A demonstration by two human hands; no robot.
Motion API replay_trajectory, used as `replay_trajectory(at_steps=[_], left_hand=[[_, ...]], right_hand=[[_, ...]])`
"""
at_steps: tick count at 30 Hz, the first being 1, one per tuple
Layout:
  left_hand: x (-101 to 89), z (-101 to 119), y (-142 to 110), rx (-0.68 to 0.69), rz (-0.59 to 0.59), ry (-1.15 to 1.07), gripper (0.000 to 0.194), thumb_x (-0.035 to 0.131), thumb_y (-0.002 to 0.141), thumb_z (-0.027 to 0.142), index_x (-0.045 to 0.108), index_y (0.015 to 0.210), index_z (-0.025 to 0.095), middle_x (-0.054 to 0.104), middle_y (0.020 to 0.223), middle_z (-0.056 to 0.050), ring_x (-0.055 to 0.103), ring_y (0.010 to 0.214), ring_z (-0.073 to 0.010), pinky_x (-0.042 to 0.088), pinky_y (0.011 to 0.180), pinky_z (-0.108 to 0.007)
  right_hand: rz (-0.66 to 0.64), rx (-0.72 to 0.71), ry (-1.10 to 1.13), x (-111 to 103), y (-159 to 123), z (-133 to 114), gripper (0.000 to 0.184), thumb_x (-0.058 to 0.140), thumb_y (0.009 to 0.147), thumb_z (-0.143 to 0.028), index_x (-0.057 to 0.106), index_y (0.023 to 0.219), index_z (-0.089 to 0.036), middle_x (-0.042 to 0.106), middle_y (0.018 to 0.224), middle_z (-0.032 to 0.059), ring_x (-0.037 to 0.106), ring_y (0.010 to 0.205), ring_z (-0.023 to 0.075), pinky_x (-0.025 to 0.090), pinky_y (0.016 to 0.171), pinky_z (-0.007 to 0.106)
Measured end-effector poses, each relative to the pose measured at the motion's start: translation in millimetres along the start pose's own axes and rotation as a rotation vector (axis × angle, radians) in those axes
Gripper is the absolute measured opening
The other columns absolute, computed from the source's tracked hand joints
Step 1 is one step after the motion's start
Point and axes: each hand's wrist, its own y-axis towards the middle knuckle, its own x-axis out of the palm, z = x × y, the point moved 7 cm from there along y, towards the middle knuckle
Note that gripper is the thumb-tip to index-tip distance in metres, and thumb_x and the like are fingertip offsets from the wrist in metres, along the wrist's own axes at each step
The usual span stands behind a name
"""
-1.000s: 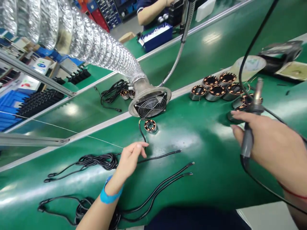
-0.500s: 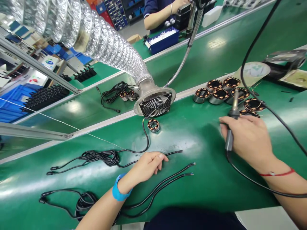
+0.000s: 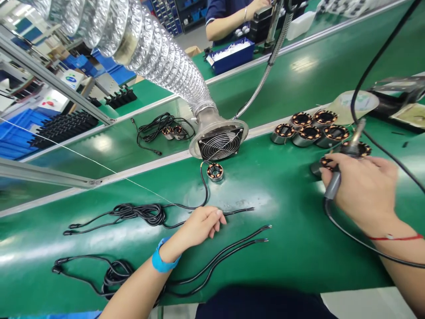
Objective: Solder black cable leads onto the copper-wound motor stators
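Observation:
My right hand [image 3: 365, 190] is closed around a soldering iron [image 3: 333, 184], its metal tip pointing up and away from me. The thumb and fingertips of that hand are at a motor stator [image 3: 318, 167] with copper windings, part of a cluster of several stators [image 3: 308, 135]. Loosely closed, my left hand [image 3: 204, 226] rests over a black cable [image 3: 244, 210]. A thin solder wire [image 3: 146, 188] runs from the left into that hand, and its end shows past the fingers. One stator [image 3: 215, 172] joined to a black cable lies beyond the left hand.
A fume extractor fan [image 3: 221, 145] on a silver duct [image 3: 166, 53] hangs over the bench. Coiled black cables [image 3: 142, 214] lie at left, and two cable ends [image 3: 245, 241] lie near me. A blue bin [image 3: 232, 55] stands by a co-worker's arm [image 3: 226, 29] across the divider.
My right hand has moved right and toward me with the soldering iron, reaching a stator at the cluster's near side. My left hand has shifted slightly left. The view has tilted a little.

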Motion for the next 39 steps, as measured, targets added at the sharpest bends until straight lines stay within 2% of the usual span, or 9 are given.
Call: replay_trajectory(at_steps=[4,7,10,17,23,29,32,36,39], left_hand=[[3.3,0.6,8.4,-0.026,-0.035,-0.102,0.051,0.052,0.084,0.066,0.060,0.081,0.016,0.054,0.065,0.002,0.046,0.047,-0.0081,0.033,0.046,-0.022],[-6.1,11.1,17.7,0.042,0.108,-0.120,0.039,0.060,0.084,0.054,0.060,0.083,0.015,0.049,0.064,0.005,0.038,0.052,-0.0064,0.030,0.052,-0.021],[-15.3,19.6,26.3,0.075,0.266,-0.200,0.022,0.063,0.084,0.037,0.057,0.081,0.016,0.041,0.061,0.008,0.033,0.056,-0.0067,0.030,0.057,-0.021],[-22.0,33.9,47.2,0.098,0.339,-0.264,0.012,0.060,0.084,0.021,0.056,0.074,0.016,0.047,0.063,0.006,0.043,0.063,-0.0079,0.037,0.067,-0.021],[-27.4,44.4,45.5,0.213,0.215,-0.022,0.014,0.060,0.087,0.019,0.065,0.076,0.014,0.066,0.080,-0.001,0.057,0.079,-0.0127,0.045,0.080,-0.025],[-29.9,55.2,36.1,0.330,0.216,0.229,0.012,0.061,0.089,0.021,0.070,0.086,0.015,0.068,0.090,-0.004,0.058,0.080,-0.0136,0.046,0.076,-0.026],[-27.9,59.3,40.9,0.382,0.224,0.236,0.014,0.059,0.089,0.016,0.071,0.083,0.014,0.067,0.087,-0.004,0.058,0.080,-0.0135,0.046,0.078,-0.026],[-15.0,58.9,54.3,0.417,0.116,0.168,0.013,0.060,0.088,0.015,0.071,0.081,0.014,0.066,0.085,-0.003,0.059,0.079,-0.0133,0.047,0.077,-0.026],[-13.9,57.0,59.6,0.383,0.171,0.143,0.012,0.058,0.090,0.016,0.070,0.092,0.015,0.065,0.084,-0.002,0.058,0.078,-0.0135,0.048,0.078,-0.027]], right_hand=[[0.009,-0.253,0.163,3.4,-0.7,-45.6,0.018,0.047,0.097,-0.022,0.064,0.103,-0.023,0.070,0.082,0.0076,0.064,0.081,0.0246,0.046,0.080,0.038],[0.007,-0.349,0.312,-0.4,-0.8,-77.9,0.023,0.047,0.095,-0.015,0.066,0.101,-0.025,0.073,0.094,0.0075,0.065,0.091,0.0231,0.048,0.082,0.036],[0.018,-0.348,0.402,-8.1,4.4,-99.7,0.017,0.048,0.095,-0.017,0.063,0.103,-0.022,0.073,0.092,0.0087,0.065,0.081,0.0233,0.051,0.074,0.036],[-0.144,-0.189,0.593,6.0,11.6,-128.0,0.033,0.050,0.098,-0.036,0.055,0.124,-0.017,0.070,0.105,0.0133,0.069,0.089,0.0290,0.057,0.075,0.043],[-0.186,-0.065,0.782,24.1,5.9,-127.5,0.037,0.054,0.098,-0.038,0.052,0.129,-0.020,0.070,0.114,0.0127,0.070,0.097,0.0296,0.059,0.083,0.044],[-0.202,-0.010,0.870,35.0,4.8,-120.4,0.040,0.058,0.097,-0.044,0.053,0.128,-0.020,0.070,0.116,0.0124,0.070,0.101,0.0286,0.058,0.087,0.042],[-0.203,-0.039,0.850,36.5,4.3,-123.4,0.046,0.059,0.096,-0.046,0.051,0.132,-0.019,0.069,0.114,0.0128,0.069,0.100,0.0292,0.058,0.085,0.043],[-0.172,-0.123,0.786,32.9,4.4,-128.9,0.039,0.055,0.099,-0.040,0.051,0.132,-0.020,0.069,0.103,0.0100,0.068,0.089,0.0272,0.057,0.077,0.042],[-0.139,-0.166,0.770,28.4,4.6,-128.9,0.035,0.054,0.099,-0.037,0.052,0.129,-0.019,0.069,0.102,0.0097,0.068,0.087,0.0262,0.056,0.078,0.041]])
